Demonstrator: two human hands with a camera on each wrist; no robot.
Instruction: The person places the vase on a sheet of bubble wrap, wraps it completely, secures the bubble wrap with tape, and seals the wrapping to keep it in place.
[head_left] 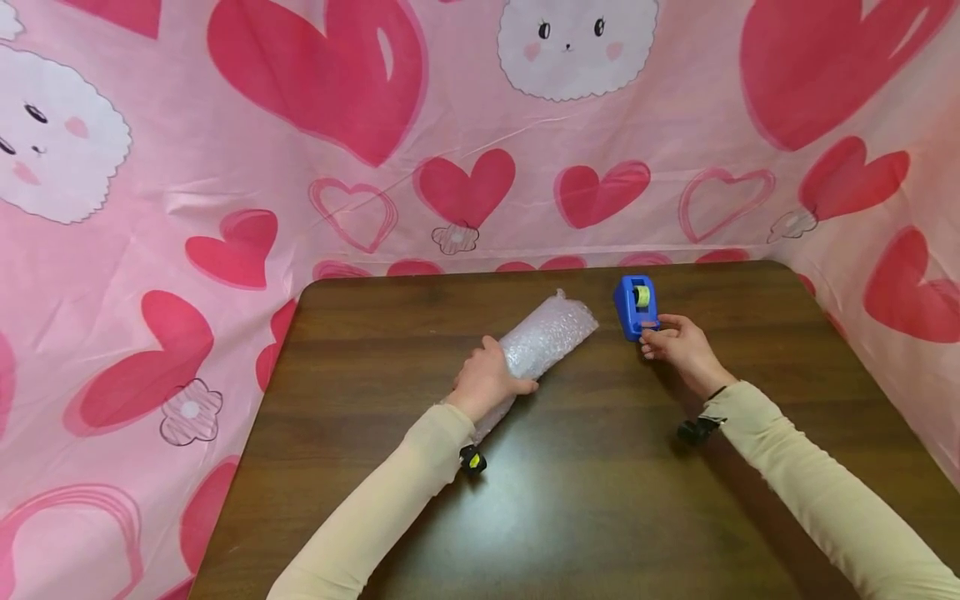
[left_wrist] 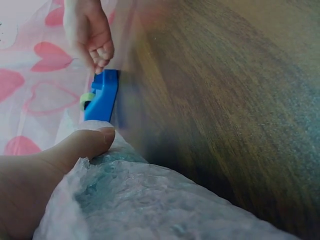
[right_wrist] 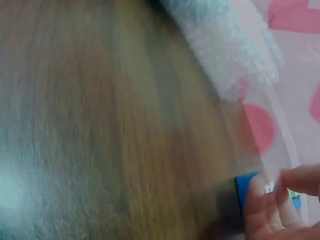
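A bubble-wrap bundle (head_left: 553,332), long and rounded, lies diagonally across the middle of the table. My left hand (head_left: 486,382) grips its near part from above, the thumb along its right side; in the left wrist view the crinkled wrap (left_wrist: 150,200) fills the foreground. Near the back edge, right of the bundle, stands a blue tape dispenser (head_left: 627,315) with a yellowish roll of tape (head_left: 642,297). At the dispenser's front end my right hand (head_left: 684,350) pinches the tape's free end, a clear shiny bit of tape (right_wrist: 268,185) showing between thumb and finger.
The dark wooden table (head_left: 585,500) reflects a bright glare near its front. Pink cloth (head_left: 360,133) with hearts and white fluffy faces hangs behind and along both sides. Each wrist carries a small black camera (head_left: 472,460).
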